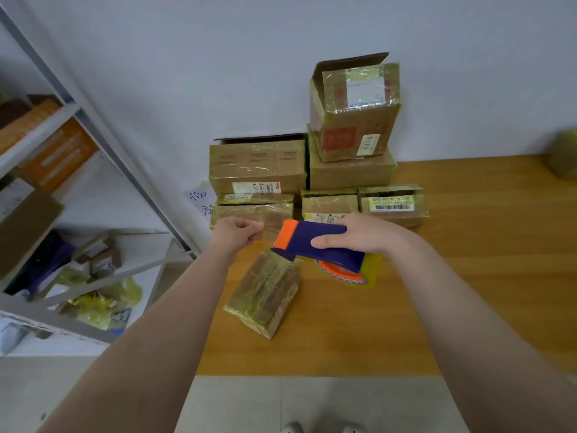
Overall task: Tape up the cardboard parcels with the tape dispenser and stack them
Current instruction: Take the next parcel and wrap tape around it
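Dispenser (318, 245): blue body, orange front end, yellowish tape roll (371, 270) at the rear, held off the table (437, 307), nose over the parcel's far end. Parcel (265, 292): small, brown, tape-wrapped, lying flat and diagonal on the table. Stack (349, 173): taped brown boxes against the wall, top box (352, 120) tilted, flap up.

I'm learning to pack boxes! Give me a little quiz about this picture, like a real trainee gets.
1. Which hand grips the tape dispenser?
2. True or false: the nearest small parcel lies on the floor.
3. The top box on the pile has its flap: A) standing open, B) taped flat, C) torn off.
Key: 1 right hand; 2 false, on the wooden table; 3 A.
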